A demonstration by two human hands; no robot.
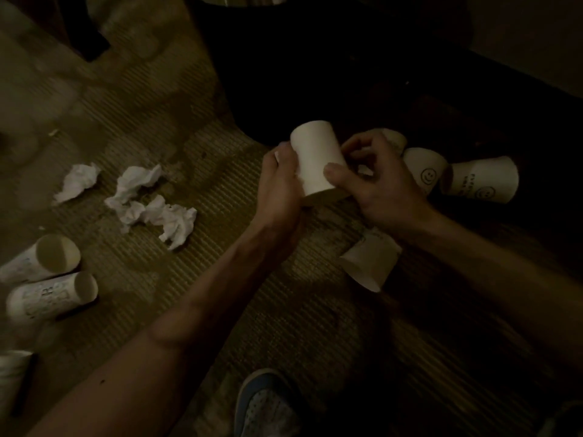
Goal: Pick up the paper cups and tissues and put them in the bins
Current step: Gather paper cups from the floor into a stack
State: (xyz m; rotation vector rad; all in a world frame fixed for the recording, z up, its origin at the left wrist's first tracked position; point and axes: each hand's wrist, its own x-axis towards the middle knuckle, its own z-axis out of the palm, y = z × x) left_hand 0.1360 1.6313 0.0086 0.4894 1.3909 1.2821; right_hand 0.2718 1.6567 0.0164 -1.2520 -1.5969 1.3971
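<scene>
A white paper cup [315, 156] is held upside down between both hands above a ribbed mat. My left hand [280, 181] grips its left side; my right hand [381, 181] pinches its right side with thumb and fingers. Behind my right hand lie more paper cups, one with a smiley face [426, 171] and another on its side [482, 181]. One cup [372, 263] lies under my right forearm. Crumpled tissues [79, 181] [157, 206] lie to the left. Two cups [50, 257] [53, 294] lie on their sides at the far left.
A large dark bin [315, 58] stands at the top centre, its mouth mostly out of frame. A shoe [265, 405] shows at the bottom. Another cup [12, 370] sits at the lower left edge. The scene is dim.
</scene>
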